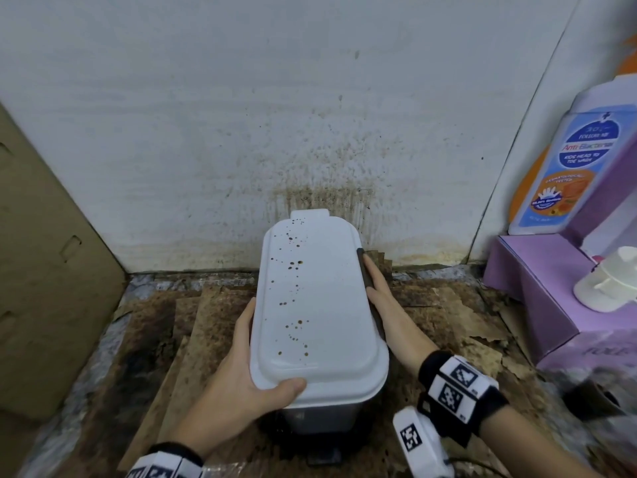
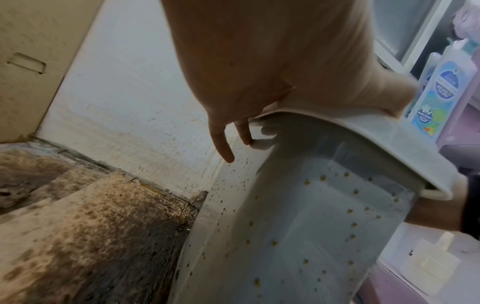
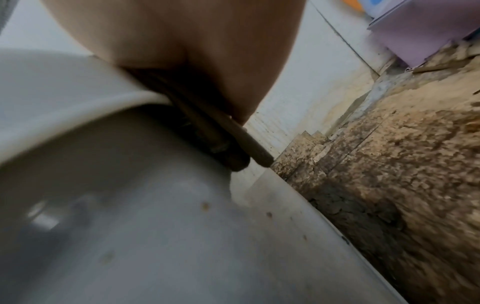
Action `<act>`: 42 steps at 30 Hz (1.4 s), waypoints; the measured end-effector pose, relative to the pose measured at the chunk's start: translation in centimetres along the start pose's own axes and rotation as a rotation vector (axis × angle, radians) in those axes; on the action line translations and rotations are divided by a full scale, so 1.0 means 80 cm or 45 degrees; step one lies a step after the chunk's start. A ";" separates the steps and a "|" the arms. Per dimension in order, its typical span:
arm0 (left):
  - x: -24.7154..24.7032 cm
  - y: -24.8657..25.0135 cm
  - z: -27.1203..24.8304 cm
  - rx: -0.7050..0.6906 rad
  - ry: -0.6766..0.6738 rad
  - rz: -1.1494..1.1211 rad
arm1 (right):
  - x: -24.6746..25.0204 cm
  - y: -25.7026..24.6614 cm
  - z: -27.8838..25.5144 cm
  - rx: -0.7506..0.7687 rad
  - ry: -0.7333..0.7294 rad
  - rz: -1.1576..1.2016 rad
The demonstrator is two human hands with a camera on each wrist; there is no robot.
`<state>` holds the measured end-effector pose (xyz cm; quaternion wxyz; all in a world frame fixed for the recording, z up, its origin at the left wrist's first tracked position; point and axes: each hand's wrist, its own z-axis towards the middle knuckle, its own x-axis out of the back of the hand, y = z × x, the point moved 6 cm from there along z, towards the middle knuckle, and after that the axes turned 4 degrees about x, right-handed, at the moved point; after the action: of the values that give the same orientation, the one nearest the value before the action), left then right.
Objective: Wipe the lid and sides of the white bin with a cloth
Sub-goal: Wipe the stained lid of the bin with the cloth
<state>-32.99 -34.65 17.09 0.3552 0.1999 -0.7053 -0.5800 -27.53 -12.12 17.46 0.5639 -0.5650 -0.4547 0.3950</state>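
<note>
Both hands on the oblong white plastic bin [image 1: 319, 339], which stands on stained brown cardboard sheets [image 1: 193, 326] against the spattered white wall [image 1: 241, 115].

We see the left hand [image 1: 241, 370] clasping the near left corner of the bin's white lid [image 1: 315, 305], thumb hooked over the top edge, fingers stretched down the left side. The right hand [image 1: 381, 291] lies flat along the right side, fingers straight, pressing a dark brown strip [image 1: 366, 270] against the rim; we cannot tell what that strip is. Brown droplets speckle the lid and the grey-white side wall [image 2: 311, 226]. A lilac cardboard box [image 1: 537, 291] sits at right, a blue-labelled wash bottle [image 1: 565, 167] on it.
</note>
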 end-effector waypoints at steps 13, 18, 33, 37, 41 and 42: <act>-0.001 -0.005 0.001 -0.026 0.010 -0.048 | -0.009 0.004 -0.021 -0.016 0.159 0.092; -0.001 -0.007 0.002 -0.039 0.012 -0.049 | -0.020 0.009 -0.053 0.056 0.281 0.102; -0.002 -0.010 0.002 -0.043 0.027 -0.029 | -0.053 -0.033 -0.092 0.497 0.198 -1.004; -0.002 -0.010 0.000 -0.052 0.021 -0.037 | -0.058 -0.037 -0.089 0.519 0.147 -1.350; -0.002 -0.008 0.001 -0.043 0.013 -0.054 | -0.062 -0.048 -0.076 0.455 0.016 -1.539; -0.002 -0.008 0.001 -0.040 0.011 -0.050 | -0.062 -0.052 -0.071 0.428 -0.026 -1.557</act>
<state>-33.01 -34.64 16.40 0.3500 0.2105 -0.6905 -0.5970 -23.72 -18.70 21.55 0.7643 -0.1032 -0.6323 0.0729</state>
